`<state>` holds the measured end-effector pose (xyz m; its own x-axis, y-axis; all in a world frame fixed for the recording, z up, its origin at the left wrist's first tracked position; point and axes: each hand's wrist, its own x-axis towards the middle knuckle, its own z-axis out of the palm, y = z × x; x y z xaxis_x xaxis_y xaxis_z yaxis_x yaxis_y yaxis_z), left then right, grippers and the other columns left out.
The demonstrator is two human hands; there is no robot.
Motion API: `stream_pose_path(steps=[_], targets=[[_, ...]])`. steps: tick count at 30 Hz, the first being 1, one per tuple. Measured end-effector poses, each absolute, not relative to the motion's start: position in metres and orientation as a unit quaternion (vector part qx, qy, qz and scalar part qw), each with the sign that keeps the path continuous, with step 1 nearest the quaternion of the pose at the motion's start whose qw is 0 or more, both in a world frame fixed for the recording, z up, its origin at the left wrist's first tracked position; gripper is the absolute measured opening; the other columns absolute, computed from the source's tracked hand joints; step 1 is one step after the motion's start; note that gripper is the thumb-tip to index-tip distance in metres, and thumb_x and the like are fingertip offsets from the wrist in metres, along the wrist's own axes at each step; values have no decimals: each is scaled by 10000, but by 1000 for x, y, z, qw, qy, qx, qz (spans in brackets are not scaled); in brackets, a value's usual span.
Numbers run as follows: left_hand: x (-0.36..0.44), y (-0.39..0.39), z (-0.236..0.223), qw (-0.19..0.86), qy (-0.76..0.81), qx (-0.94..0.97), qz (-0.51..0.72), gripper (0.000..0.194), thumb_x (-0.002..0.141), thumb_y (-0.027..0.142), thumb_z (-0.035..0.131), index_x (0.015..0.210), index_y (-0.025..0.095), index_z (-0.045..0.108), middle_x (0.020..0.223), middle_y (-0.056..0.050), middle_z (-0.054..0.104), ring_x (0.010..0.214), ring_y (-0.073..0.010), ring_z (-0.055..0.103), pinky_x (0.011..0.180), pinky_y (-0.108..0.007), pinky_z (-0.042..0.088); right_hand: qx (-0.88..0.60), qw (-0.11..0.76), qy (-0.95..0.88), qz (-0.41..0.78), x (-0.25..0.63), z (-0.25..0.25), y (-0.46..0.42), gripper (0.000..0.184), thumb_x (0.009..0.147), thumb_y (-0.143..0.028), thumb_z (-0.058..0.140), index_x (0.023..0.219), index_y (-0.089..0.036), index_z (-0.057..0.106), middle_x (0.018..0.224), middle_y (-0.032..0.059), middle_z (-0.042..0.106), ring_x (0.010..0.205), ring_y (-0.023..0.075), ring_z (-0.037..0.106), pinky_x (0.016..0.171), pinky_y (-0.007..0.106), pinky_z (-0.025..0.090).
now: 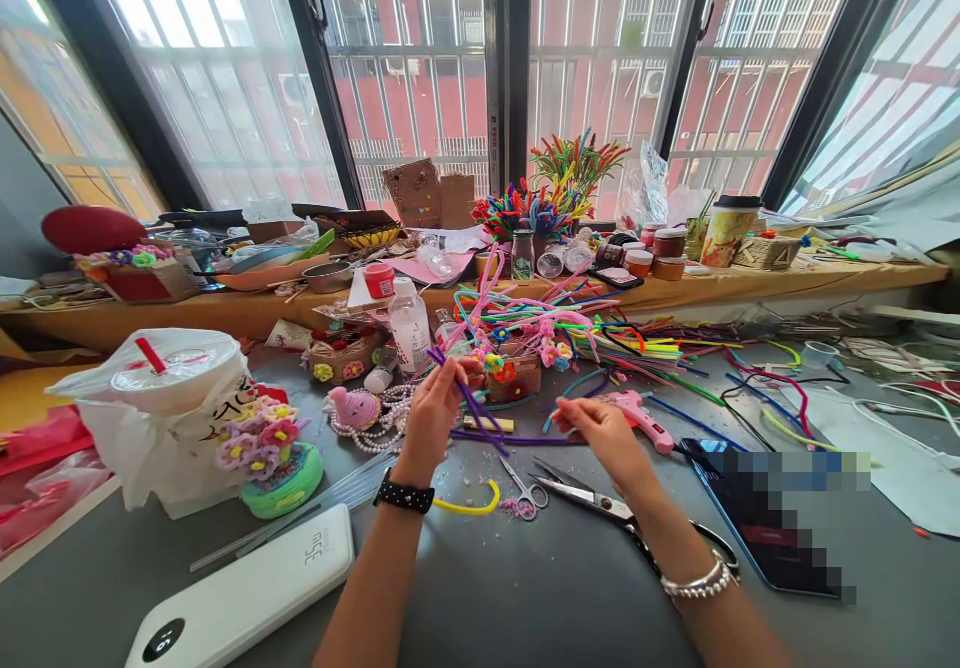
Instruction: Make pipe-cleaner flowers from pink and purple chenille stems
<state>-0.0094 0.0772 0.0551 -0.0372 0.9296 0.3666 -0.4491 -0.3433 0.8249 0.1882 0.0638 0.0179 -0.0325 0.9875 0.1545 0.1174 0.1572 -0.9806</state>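
Nearest to the camera lies a white power bank, at the lower left of the grey desk. Its small round display shows two digits, tilted, perhaps "16"; some larger dark print at its other end I cannot read with certainty.

Above the middle of the desk, the left hand has its thumb and fingers pressed together on several purple stems, whose lower ends cross and hang down. The right hand is near them, with thumb and forefinger close together; whether it grips a stem, I cannot tell. Under the right wrist lie large scissors, and between the hands, lower, small scissors beside a curved yellow stem. Just behind the right hand is a pink glue gun.

On the left stands a lidded cup inside a plastic bag, with dark handwritten-looking characters, partly covered. The clear bottle has a label with print too small to read, and so does the red tub. The glass jar carries a round emblem. Vertical lettering on the window frame is also too tiny.
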Motion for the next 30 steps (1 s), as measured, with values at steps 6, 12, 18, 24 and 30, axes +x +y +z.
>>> stream_pose_path(steps=[6, 12, 18, 24, 30], targets=[[-16, 80, 52, 310, 431, 621, 577, 358, 812, 444, 294, 689, 173, 492, 495, 47, 463, 414, -79, 430, 423, -191, 355, -632, 196, -748, 53, 197, 4, 68, 191, 675, -74, 531, 803, -157, 647, 952, 112, 572, 954, 246, 480, 775, 311, 372], [-20, 80, 43, 166, 550, 743, 345, 187, 722, 343, 504, 731, 168, 570, 645, -4, 587, 614, -144, 528, 559, -217, 383, -644, 122, -755, 2, 199, -6, 69, 205, 668, -21, 488, 789, -128, 613, 950, 148, 559, 920, 256, 490, 676, 296, 388], [-23, 83, 18, 81, 614, 773, 138, 140, 614, 109, 550, 711, 190, 610, 698, -70, 642, 710, -233, 593, 605, -285, 408, -630, 123, -767, -18, 196, -5, 70, 171, 658, -24, 476, 730, -138, 581, 854, 109, 576, 838, 224, 506, 671, 275, 371], [-26, 80, 26, 39, 604, 784, 136, 121, 680, 148, 473, 727, 170, 582, 823, -99, 602, 740, -230, 586, 636, -302, 416, -620, 189, -761, -26, 203, 8, 70, 128, 716, -97, 428, 713, -167, 535, 806, 57, 558, 812, 194, 486, 735, 279, 348], [-19, 76, 38, 59, 529, 814, 233, 112, 734, 224, 445, 760, 164, 537, 781, -35, 559, 703, -154, 531, 633, -233, 397, -659, 463, -587, -87, 210, 13, 69, 557, 683, -243, 519, 1185, -108, 319, 1198, 171, 366, 1102, 304, 312, 875, 445, 247]])
